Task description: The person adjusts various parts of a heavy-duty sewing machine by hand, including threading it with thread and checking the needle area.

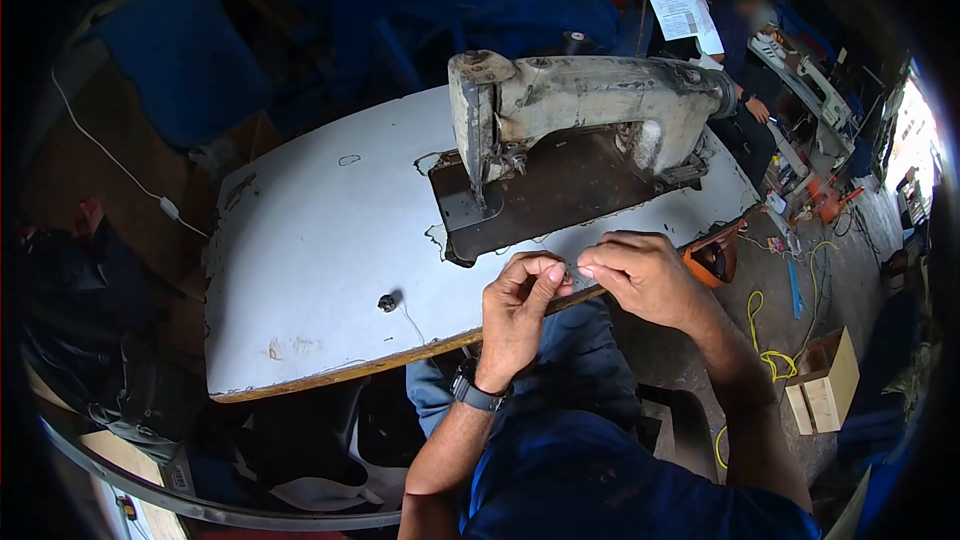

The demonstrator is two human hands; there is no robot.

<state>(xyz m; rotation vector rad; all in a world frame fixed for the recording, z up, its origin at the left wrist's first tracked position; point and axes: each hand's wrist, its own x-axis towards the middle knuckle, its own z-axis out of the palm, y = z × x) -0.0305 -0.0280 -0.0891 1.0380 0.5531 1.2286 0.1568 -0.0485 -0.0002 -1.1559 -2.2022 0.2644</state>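
Observation:
Both hands are raised close together over the front edge of a white sewing table (300,310). My left hand (522,302), with a watch (480,390) at its wrist, has thumb and fingers pinched on something small that I cannot make out. Just right of it, my right hand (640,275) is also pinched, and what its fingertips hold is too small to name. A worn sewing machine (600,95) stands behind the hands on its dark metal bed (560,190). To the left on the tabletop lies a small dark round part (387,304), with a thin thread beside it.
An orange container (712,258) is beneath the table's right edge. On the floor at right are a wooden box (825,385) and a yellow cord (770,355). Another person (745,60) sits at the back right, near another machine (825,90). A white cable (110,155) hangs at left.

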